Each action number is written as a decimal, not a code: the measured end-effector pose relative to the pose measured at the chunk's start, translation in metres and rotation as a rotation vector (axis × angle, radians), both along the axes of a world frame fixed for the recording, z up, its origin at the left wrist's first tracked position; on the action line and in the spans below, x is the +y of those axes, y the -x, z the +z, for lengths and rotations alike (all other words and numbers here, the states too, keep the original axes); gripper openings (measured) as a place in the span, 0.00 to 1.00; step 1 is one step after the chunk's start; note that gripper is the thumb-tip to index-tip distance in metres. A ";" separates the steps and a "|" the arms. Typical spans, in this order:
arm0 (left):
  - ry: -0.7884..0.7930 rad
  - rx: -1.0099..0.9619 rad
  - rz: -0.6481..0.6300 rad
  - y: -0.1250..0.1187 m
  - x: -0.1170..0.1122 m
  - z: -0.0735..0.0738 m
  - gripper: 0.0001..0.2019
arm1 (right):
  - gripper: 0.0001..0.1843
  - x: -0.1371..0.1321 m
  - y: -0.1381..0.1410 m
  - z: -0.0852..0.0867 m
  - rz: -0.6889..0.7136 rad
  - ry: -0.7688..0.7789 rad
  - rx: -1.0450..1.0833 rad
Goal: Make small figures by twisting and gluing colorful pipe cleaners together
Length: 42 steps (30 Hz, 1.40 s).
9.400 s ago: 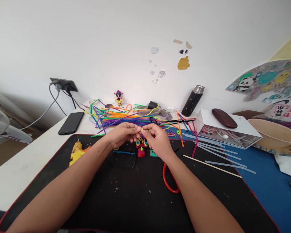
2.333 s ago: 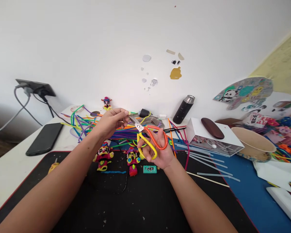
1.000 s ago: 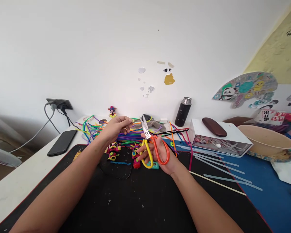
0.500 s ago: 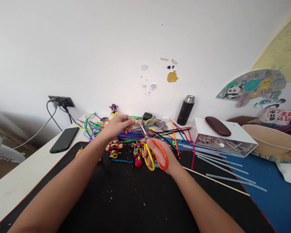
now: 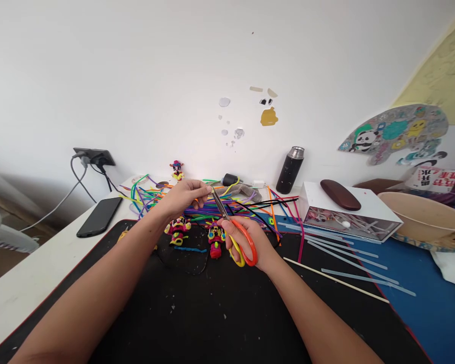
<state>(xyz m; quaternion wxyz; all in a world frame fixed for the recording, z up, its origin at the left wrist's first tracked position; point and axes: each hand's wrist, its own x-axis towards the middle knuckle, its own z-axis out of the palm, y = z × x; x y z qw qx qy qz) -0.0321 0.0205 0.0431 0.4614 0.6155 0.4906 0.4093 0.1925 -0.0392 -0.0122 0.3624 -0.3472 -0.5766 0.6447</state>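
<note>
My right hand point(image 5: 258, 242) grips scissors point(image 5: 221, 207) with one orange and one yellow handle loop; their blades are closed together and point up and left. At the blade tips, my left hand point(image 5: 189, 197) pinches a small pale yellow piece point(image 5: 213, 190), too small to name. Below the hands, two pipe-cleaner figures point(image 5: 215, 242) in pink, yellow and black lie on the black mat point(image 5: 197, 318). A short blue twisted strip point(image 5: 190, 249) rests between them. Behind my hands spreads a pile of coloured pipe cleaners point(image 5: 151, 194), partly hidden by them.
A phone point(image 5: 99, 217) lies at the left. Against the wall stand another small figure point(image 5: 177, 171) and a black bottle point(image 5: 290, 171). To the right are a white box point(image 5: 367, 205) with a dark red case point(image 5: 340, 195), glue sticks point(image 5: 349, 258), a wooden stick point(image 5: 337, 280) and a beige basin point(image 5: 420, 215).
The scissor blades have gone from parted to closed at my left fingertips, and the handle loops have come together. My left hand has hardly moved.
</note>
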 end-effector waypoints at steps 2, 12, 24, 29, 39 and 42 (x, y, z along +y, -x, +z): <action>0.012 0.005 0.000 0.000 0.000 -0.001 0.16 | 0.26 0.001 -0.001 -0.002 -0.001 -0.007 -0.009; 0.055 -0.026 0.016 0.000 0.001 -0.005 0.15 | 0.23 0.003 -0.001 -0.006 -0.007 -0.018 -0.034; 0.007 -0.090 0.019 0.002 0.005 -0.011 0.18 | 0.25 0.003 -0.012 0.017 -0.131 -0.025 -0.002; -0.087 -0.081 0.053 0.012 -0.004 0.012 0.17 | 0.25 0.014 -0.033 0.026 -0.362 -0.108 0.141; -0.329 0.830 -0.409 -0.068 -0.061 -0.010 0.06 | 0.26 0.022 -0.038 0.020 -0.433 -0.076 0.230; -0.522 1.071 -0.537 -0.092 -0.069 -0.035 0.10 | 0.27 0.021 -0.035 0.019 -0.431 -0.082 0.231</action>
